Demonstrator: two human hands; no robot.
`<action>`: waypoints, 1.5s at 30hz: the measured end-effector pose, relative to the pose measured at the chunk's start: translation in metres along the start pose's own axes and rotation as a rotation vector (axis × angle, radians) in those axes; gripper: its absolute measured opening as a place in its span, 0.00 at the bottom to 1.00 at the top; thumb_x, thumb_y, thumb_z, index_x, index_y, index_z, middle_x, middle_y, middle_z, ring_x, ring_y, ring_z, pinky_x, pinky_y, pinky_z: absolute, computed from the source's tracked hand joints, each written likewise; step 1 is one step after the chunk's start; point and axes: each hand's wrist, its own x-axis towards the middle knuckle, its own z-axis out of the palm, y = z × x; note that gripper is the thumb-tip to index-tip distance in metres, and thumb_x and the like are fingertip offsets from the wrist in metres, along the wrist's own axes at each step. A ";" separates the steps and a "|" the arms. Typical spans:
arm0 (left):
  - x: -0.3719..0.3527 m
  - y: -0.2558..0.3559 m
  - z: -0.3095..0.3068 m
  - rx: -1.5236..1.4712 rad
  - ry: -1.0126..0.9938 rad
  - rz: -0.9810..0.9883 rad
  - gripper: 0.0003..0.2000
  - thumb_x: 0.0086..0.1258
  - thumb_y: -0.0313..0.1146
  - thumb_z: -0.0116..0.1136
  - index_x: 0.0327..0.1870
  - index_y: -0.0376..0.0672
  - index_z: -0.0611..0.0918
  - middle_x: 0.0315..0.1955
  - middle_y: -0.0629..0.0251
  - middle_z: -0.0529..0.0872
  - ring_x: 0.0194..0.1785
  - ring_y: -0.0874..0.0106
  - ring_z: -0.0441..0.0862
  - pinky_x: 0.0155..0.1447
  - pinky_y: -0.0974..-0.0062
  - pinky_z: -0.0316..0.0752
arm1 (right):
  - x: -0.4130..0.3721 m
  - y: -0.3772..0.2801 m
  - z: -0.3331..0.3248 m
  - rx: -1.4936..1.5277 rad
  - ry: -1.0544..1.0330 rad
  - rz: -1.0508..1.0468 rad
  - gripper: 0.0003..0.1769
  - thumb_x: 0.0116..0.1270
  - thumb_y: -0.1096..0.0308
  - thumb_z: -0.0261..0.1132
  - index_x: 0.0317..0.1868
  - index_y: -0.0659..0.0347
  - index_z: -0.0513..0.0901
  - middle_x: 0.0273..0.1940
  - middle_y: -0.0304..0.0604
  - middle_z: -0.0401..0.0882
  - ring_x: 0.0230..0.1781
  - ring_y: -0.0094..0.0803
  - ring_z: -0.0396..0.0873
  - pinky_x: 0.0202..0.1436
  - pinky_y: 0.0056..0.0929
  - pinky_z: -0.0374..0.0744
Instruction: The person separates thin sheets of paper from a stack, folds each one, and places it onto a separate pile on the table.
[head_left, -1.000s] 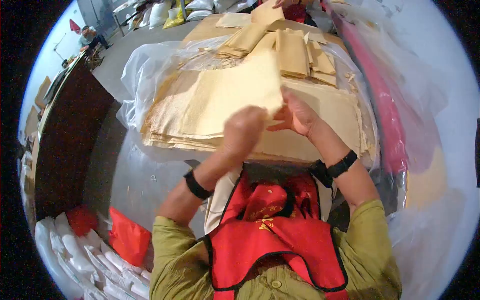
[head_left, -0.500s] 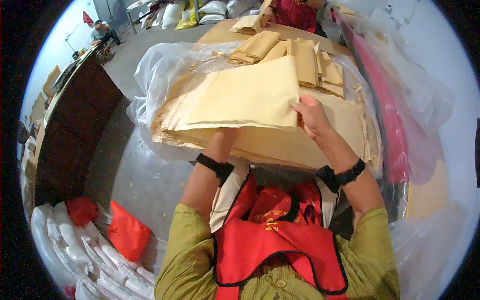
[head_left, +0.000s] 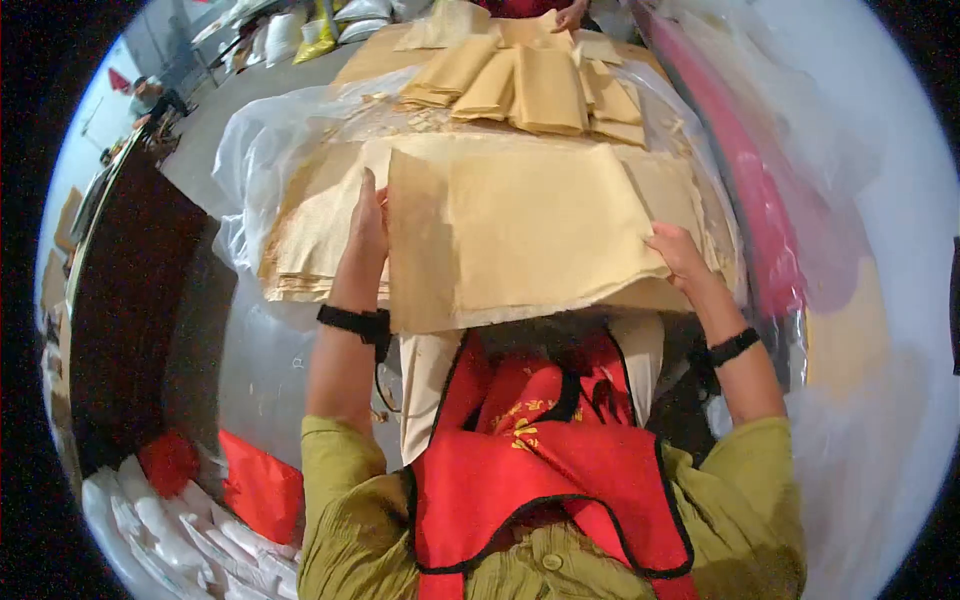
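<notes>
A wide, pale yellow sheet (head_left: 550, 230), thin and slightly limp, is lifted at a tilt above a stack of similar sheets (head_left: 310, 235). My right hand (head_left: 682, 255) pinches its right edge near the lower corner. At the sheet's left edge is my left hand (head_left: 370, 225), upright, with the fingers that show stretched upward; part of it is hidden behind the sheet. A darker strip runs down the sheet's left side. Beyond the stack lie several folded yellow bundles (head_left: 550, 90).
Clear plastic (head_left: 265, 150) spreads around the stack on the table. Across the table another person's hand (head_left: 570, 15) is near more sheets. Pink plastic (head_left: 745, 170) borders the right side. White sacks (head_left: 170, 520) and a red bag (head_left: 260, 485) lie low on the left.
My left hand has come out from under the sheet to its left edge. My right hand has moved right and down with its edge, and the sheet is spread wider and nearer me.
</notes>
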 end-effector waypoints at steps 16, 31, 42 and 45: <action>-0.105 -0.040 0.068 -0.152 -0.179 0.039 0.41 0.58 0.69 0.26 0.62 0.42 0.60 0.57 0.58 0.67 0.57 0.62 0.67 0.60 0.66 0.63 | -0.010 -0.036 0.073 -1.072 -0.018 -0.758 0.26 0.53 0.54 0.61 0.46 0.66 0.71 0.45 0.55 0.70 0.51 0.46 0.67 0.54 0.38 0.66; -0.084 -0.074 0.118 -0.042 -0.400 0.214 0.39 0.60 0.66 0.29 0.62 0.41 0.60 0.59 0.59 0.64 0.61 0.61 0.62 0.64 0.66 0.57 | -0.026 -0.021 0.099 -1.190 -0.032 -0.659 0.24 0.51 0.53 0.63 0.43 0.61 0.73 0.49 0.51 0.67 0.54 0.44 0.65 0.55 0.38 0.64; -0.047 -0.149 0.183 1.767 0.043 0.664 0.26 0.64 0.52 0.39 0.56 0.43 0.69 0.61 0.52 0.59 0.66 0.51 0.49 0.62 0.41 0.39 | 0.002 0.008 0.043 -0.371 -0.004 -0.367 0.20 0.53 0.60 0.57 0.44 0.63 0.74 0.41 0.52 0.76 0.45 0.48 0.72 0.48 0.38 0.71; -0.041 -0.151 0.184 1.817 0.043 0.665 0.25 0.64 0.51 0.40 0.55 0.43 0.69 0.61 0.53 0.59 0.66 0.50 0.49 0.62 0.40 0.40 | -0.003 -0.017 0.024 -0.677 0.180 -0.578 0.20 0.57 0.62 0.55 0.48 0.63 0.72 0.45 0.54 0.74 0.48 0.47 0.71 0.50 0.35 0.70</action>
